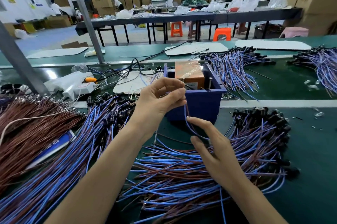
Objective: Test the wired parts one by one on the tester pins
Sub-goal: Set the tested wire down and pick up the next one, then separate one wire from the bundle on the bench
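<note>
Left hand raised before blue tester box, fingers pinching wire top; right hand lower, forefinger touching wire, grip unclear

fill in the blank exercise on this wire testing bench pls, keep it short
The left hand pinches the top of a blue-and-brown wire pair in front of the ___ tester box.
Inside that box sits an ___ block under clear film.
The right hand holds the same wire pair ___ the left hand.
The all-brown wire pile lies on the person's ___ side.
Missing words: blue; orange; below; left.
</note>
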### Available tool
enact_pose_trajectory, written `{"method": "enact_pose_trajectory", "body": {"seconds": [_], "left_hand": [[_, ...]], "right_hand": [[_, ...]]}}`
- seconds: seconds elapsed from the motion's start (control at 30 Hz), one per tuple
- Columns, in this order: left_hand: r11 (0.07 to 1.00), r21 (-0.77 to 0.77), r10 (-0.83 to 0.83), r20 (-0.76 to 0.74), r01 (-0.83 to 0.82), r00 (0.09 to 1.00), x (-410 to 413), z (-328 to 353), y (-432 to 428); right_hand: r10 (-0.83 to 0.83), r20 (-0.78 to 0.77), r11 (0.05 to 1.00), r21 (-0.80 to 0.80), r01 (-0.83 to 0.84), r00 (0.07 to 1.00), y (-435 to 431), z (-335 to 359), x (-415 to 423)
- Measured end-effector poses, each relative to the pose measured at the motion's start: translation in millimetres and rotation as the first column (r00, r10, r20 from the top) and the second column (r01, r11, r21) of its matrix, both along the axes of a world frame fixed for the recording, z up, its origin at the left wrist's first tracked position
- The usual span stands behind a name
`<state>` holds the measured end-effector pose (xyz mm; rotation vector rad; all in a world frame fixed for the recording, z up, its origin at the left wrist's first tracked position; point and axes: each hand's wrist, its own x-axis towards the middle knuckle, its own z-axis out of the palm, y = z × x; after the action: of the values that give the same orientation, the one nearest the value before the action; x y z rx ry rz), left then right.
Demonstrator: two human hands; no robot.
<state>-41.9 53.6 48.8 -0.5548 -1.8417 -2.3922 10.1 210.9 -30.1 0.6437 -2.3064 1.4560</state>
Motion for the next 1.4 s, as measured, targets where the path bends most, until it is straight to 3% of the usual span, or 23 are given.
{"method": "enact_pose_trajectory", "body": {"seconds": [0.33,0.53,0.67,0.77,0.93,1.17,1.4], "left_hand": [[1.0,0.002,-0.03,0.068,0.03,0.997,2,-14,15],[0.958,-0.28,-0.033,0.101,0.06,0.994,2,-22,19],[0.929,-0.339,-0.08,0.204,0.147,0.976,2,-22,17],[0.948,-0.293,-0.053,0.251,0.128,0.966,-1,-22,17],[0.983,-0.141,-0.061,0.364,0.119,0.929,-5,-24,13],[0.987,-0.115,-0.061,0.388,0.114,0.919,-9,-26,9],[0.994,-0.093,-0.007,0.417,0.05,0.909,-10,-24,9]], "right_hand": [[0.164,0.141,0.929,-0.356,-0.105,0.976,0,2,2],[0.144,0.175,0.859,-0.51,-0.036,0.974,5,1,-4],[0.126,0.219,0.838,-0.546,0.014,0.968,7,-1,-6],[0.125,0.269,0.819,-0.571,0.054,0.955,10,-4,-9],[0.186,0.346,0.701,-0.703,0.122,0.92,12,-4,-12],[0.151,0.394,0.638,-0.739,0.215,0.907,13,-2,-13],[-0.188,0.369,0.631,-0.665,0.4,0.91,11,-6,-8]]}}
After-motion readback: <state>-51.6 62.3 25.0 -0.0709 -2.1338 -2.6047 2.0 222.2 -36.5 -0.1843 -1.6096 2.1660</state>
